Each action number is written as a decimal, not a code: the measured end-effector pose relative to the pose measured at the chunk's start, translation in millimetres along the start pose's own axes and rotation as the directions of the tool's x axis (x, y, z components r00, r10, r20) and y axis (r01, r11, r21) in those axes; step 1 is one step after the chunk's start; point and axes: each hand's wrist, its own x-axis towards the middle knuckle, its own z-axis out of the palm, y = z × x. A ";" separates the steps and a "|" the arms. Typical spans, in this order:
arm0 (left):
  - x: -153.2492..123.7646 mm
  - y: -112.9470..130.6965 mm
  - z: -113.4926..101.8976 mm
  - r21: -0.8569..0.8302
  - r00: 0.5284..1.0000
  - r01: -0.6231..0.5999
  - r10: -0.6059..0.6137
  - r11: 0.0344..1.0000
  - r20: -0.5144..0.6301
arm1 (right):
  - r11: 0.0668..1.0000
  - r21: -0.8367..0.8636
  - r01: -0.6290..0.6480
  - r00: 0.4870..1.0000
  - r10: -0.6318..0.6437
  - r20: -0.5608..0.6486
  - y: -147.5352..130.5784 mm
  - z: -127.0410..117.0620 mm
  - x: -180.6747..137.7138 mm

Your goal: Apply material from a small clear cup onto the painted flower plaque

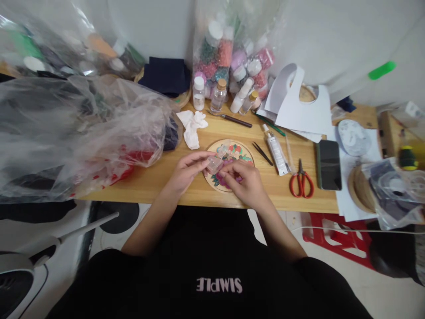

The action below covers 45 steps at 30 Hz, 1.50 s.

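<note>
My left hand is closed around a small clear plastic box, its transparent lid standing open toward the back. Close by on the right, my right hand has thumb and fingers pinched together beside the box; whatever lies between the fingertips is too small or hidden to name. Under both hands lies a round wooden disc decorated with colourful flowers and leaves, partly covered by the hands. Black tweezers rest just right of the disc, and a white glue-like tube lies beyond them.
Red-handled scissors and a phone lie on the right. Crumpled tissue, a dark-handled tool and a small bottle are behind the disc. A large plastic bag covers the left. White cut paper stands back right.
</note>
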 end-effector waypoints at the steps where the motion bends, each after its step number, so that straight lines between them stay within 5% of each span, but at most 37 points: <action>1: 0.1 0.3 0.3 -0.005 1.000 0.005 -0.005 1.000 -0.003 | 1.000 0.027 -0.014 1.000 0.014 -0.023 -0.3 -0.8 -1.2; 7: 0.5 0.6 0.6 0.005 1.000 0.004 -0.004 1.000 -0.021 | 0.999 0.039 -0.007 0.993 0.012 -0.120 5.5 -12.2 -16.5; 12: -0.3 0.5 0.7 0.009 1.000 -0.003 0.004 1.000 -0.020 | 0.979 -0.186 0.089 0.992 -0.103 -0.070 17.5 -11.8 -29.5; 18: -1.1 2.9 2.7 -0.003 1.000 -0.011 0.011 1.000 -0.009 | 0.960 -0.265 0.084 0.995 -0.097 -0.036 23.5 -6.6 -36.1; 45: 0.4 -0.6 -0.6 0.008 1.000 -0.012 0.012 1.000 0.006 | 0.967 -0.251 0.050 0.997 -0.064 -0.047 18.7 -13.9 -35.0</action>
